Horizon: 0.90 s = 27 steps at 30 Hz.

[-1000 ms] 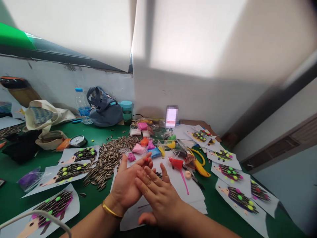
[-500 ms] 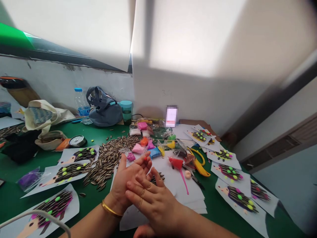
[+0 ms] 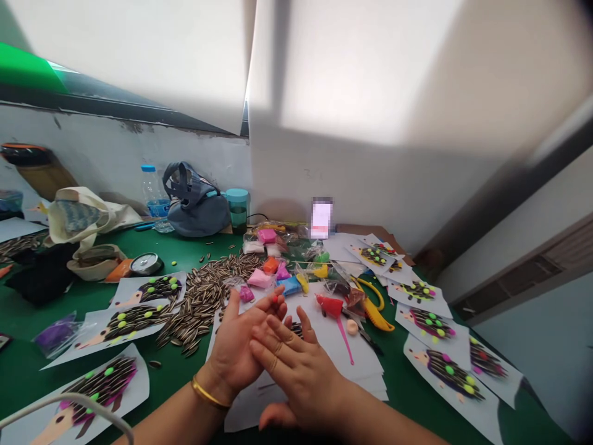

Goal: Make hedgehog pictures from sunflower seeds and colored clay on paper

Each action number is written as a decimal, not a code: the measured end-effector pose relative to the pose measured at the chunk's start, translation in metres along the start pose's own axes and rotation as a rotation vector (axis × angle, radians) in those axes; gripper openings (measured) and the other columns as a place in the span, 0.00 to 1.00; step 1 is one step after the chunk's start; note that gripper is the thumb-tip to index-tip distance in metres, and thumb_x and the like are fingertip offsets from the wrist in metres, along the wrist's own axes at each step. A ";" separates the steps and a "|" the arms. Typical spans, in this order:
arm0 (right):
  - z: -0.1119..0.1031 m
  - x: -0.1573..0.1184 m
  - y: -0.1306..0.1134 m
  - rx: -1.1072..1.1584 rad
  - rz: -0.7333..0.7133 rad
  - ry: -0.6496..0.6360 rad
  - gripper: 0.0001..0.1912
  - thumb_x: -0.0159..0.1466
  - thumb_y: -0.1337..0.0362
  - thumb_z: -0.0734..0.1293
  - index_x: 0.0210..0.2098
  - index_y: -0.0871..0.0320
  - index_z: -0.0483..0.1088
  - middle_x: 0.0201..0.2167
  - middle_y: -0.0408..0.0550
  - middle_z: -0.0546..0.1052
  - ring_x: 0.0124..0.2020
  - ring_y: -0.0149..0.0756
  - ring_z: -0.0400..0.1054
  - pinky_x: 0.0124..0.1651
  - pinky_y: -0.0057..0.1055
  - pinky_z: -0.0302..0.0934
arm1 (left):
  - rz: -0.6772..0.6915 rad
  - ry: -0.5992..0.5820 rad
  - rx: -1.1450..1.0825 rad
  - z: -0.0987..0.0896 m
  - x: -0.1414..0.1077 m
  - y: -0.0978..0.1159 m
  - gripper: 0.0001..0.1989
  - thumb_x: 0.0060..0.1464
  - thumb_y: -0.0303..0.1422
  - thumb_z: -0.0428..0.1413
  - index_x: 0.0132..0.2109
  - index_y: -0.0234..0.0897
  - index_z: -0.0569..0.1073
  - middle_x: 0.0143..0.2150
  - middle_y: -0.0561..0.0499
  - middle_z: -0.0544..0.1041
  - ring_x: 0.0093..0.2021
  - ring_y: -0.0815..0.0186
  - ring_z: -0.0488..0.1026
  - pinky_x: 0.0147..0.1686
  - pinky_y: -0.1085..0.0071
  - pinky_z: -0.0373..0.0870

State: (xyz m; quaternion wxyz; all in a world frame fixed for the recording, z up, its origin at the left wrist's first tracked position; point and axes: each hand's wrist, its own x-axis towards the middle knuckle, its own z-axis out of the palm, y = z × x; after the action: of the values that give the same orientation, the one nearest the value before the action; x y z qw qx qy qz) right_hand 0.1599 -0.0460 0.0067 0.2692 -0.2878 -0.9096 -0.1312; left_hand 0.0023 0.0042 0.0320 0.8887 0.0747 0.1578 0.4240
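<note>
My left hand (image 3: pixel 241 340) is turned palm up, a gold bangle on its wrist. A small piece of red clay (image 3: pixel 276 299) is held at its fingertips. Laid across the left palm is my right hand (image 3: pixel 301 364), palm down with fingers stretched out and thumb apart. Whether anything lies between the palms is hidden. Below both hands is a stack of white paper (image 3: pixel 365 377), with a partly covered patch of sunflower seeds on it. Beyond the fingers sit a red clay packet (image 3: pixel 330 305) with a pink strip and a pale clay lump (image 3: pixel 352 327).
A sunflower seed pile (image 3: pixel 204 296) lies left of the paper, by several seed hedgehog pictures (image 3: pixel 134 321). More pictures (image 3: pixel 445 364) line the right side. Scissors with yellow handles (image 3: pixel 377 315), clay packets (image 3: pixel 262 278), a blue bag (image 3: pixel 199 210) and a teal-lidded cup (image 3: pixel 238 210) stand farther back.
My right hand has slid slightly right and its fingers have lifted and shifted over the left palm. The left hand stays nearly in place, with the red clay still at its fingertips.
</note>
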 end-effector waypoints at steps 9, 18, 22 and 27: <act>-0.001 -0.001 0.000 0.010 0.003 -0.013 0.46 0.63 0.32 0.54 0.66 0.62 0.58 0.67 0.52 0.62 0.72 0.47 0.39 0.71 0.56 0.21 | -0.007 0.040 0.000 0.002 -0.001 -0.001 0.37 0.63 0.56 0.41 0.63 0.29 0.65 0.43 0.40 0.77 0.45 0.58 0.76 0.50 0.62 0.72; -0.001 -0.002 0.000 0.030 0.013 -0.007 0.45 0.65 0.33 0.53 0.66 0.61 0.58 0.67 0.49 0.60 0.72 0.46 0.39 0.71 0.53 0.18 | -0.019 0.037 0.020 0.001 -0.001 -0.004 0.37 0.63 0.55 0.42 0.63 0.27 0.65 0.44 0.39 0.77 0.45 0.58 0.76 0.51 0.62 0.71; -0.001 -0.001 -0.001 0.048 -0.062 -0.003 0.43 0.65 0.33 0.53 0.66 0.59 0.59 0.68 0.46 0.59 0.72 0.45 0.39 0.72 0.53 0.18 | 0.009 -0.006 0.002 0.000 0.000 -0.002 0.40 0.61 0.59 0.41 0.63 0.28 0.65 0.43 0.39 0.77 0.44 0.58 0.76 0.50 0.62 0.72; 0.002 -0.001 0.000 0.012 0.022 0.034 0.44 0.65 0.33 0.52 0.66 0.61 0.59 0.67 0.49 0.61 0.72 0.45 0.42 0.72 0.51 0.17 | -0.007 0.019 0.022 -0.002 -0.001 0.000 0.37 0.63 0.56 0.41 0.62 0.28 0.66 0.44 0.39 0.77 0.45 0.58 0.76 0.52 0.63 0.71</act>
State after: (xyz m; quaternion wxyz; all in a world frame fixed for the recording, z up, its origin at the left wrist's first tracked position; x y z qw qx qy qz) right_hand 0.1599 -0.0463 0.0048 0.2880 -0.2940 -0.9024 -0.1277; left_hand 0.0015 0.0036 0.0304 0.8878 0.0800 0.1713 0.4197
